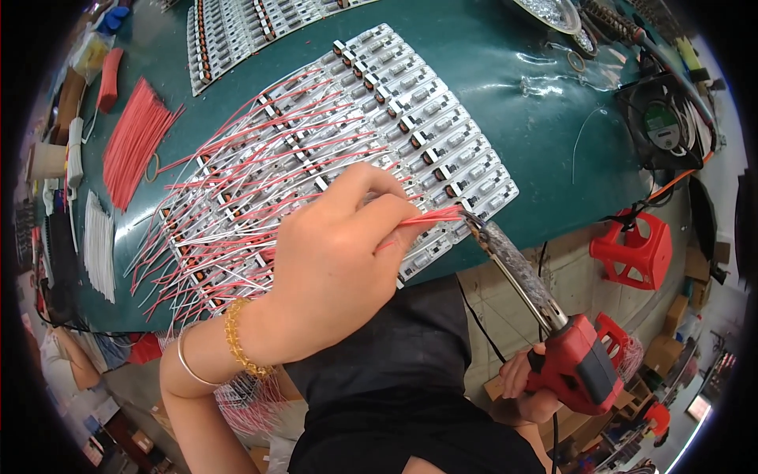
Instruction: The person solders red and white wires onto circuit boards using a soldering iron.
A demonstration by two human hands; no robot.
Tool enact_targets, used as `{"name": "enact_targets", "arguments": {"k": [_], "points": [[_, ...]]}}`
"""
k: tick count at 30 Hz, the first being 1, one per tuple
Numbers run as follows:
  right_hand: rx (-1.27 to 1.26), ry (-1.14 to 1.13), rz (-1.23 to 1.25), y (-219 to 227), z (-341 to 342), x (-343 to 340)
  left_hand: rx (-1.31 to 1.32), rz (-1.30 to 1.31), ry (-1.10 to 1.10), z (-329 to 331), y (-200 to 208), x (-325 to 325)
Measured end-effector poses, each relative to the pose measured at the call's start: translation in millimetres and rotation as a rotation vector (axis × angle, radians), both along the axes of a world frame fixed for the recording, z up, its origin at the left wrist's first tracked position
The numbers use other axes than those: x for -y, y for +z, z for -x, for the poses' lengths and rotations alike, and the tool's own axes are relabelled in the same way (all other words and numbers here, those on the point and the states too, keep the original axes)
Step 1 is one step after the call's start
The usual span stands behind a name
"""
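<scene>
My left hand (339,261) pinches a small bunch of red wires (436,215) over a panel of circuit boards (418,95). The wire ends point right and meet the tip of a red and black soldering gun (580,365). My right hand (525,387) is closed around that gun's handle, low on the right. Many red and white wires (237,213) fan out leftward from the boards' left part. The boards lie in rows, each carrying small components. Part of the panel is hidden behind my left hand.
On the green table (505,79) lie a bundle of red wires (134,142) and a bundle of white wires (98,249) at the left. A second board panel (237,35) is at the back. A metal dish (545,12) and a fan (663,122) are at the right; a red stool (632,249) stands below.
</scene>
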State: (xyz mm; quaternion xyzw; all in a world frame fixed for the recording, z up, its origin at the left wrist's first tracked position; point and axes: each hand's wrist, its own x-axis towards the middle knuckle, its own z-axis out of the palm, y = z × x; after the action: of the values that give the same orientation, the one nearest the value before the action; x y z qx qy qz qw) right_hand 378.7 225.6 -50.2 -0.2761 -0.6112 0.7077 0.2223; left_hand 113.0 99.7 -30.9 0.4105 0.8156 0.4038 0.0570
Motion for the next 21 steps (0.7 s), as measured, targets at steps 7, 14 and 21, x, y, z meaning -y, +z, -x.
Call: {"name": "enact_targets", "arguments": {"k": [7, 14, 21], "points": [[-0.049, 0.033, -0.008, 7, -9, -4, 0.121, -0.03, 0.012, -3, 13, -1], [-0.047, 0.22, 0.021, 1, 0, -12, 0.043, 0.033, -0.001, -9, 3, -5], [0.115, 0.116, -0.04, -2, -10, -7, -0.011, 0.059, 0.015, -13, 4, -6]]}}
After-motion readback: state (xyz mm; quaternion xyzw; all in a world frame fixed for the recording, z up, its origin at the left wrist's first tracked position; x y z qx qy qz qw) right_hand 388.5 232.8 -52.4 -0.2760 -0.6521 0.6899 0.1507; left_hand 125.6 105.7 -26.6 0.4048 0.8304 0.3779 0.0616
